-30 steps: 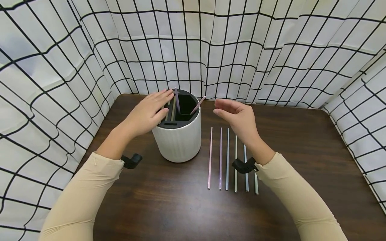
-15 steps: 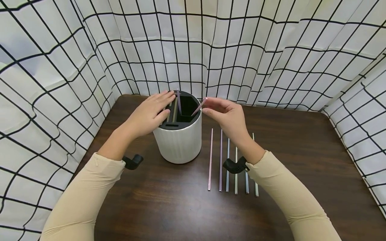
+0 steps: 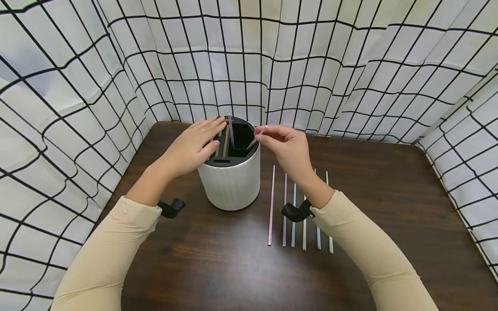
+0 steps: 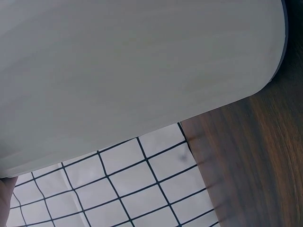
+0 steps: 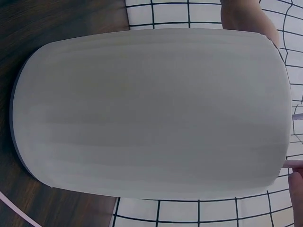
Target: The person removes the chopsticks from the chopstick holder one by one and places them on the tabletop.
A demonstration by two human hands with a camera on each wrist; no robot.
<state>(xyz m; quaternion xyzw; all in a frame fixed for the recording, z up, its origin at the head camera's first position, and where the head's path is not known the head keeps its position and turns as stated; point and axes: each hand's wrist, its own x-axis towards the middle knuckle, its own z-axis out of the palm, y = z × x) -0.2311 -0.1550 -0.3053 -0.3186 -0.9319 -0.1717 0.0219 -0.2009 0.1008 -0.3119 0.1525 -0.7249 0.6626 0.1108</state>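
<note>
A white cylindrical utensil holder [image 3: 229, 188] with a black slotted top stands on the table. My left hand [image 3: 193, 144] rests on the left of its top, fingers extended. At the rim on the right, thumb and fingers of my right hand [image 3: 288, 149] pinch the upper end of a pink chopstick [image 3: 252, 143], which leans out of the large opening. A purple chopstick [image 3: 231, 131] stands in the same opening, its lower part hidden. The holder's wall [image 5: 151, 113] fills most of the right wrist view, where the pinched chopstick [image 5: 289, 164] shows at the edge.
Several pastel chopsticks lie side by side right of the holder, among them a pink one [image 3: 271, 205]; my right forearm partly covers some. The brown wooden table [image 3: 202, 263] is bounded by a white grid-patterned curtain [image 3: 303, 65] at the back and sides.
My right hand has moved left to the holder's rim and now pinches the leaning pink chopstick. The left hand has stayed on the holder's top.
</note>
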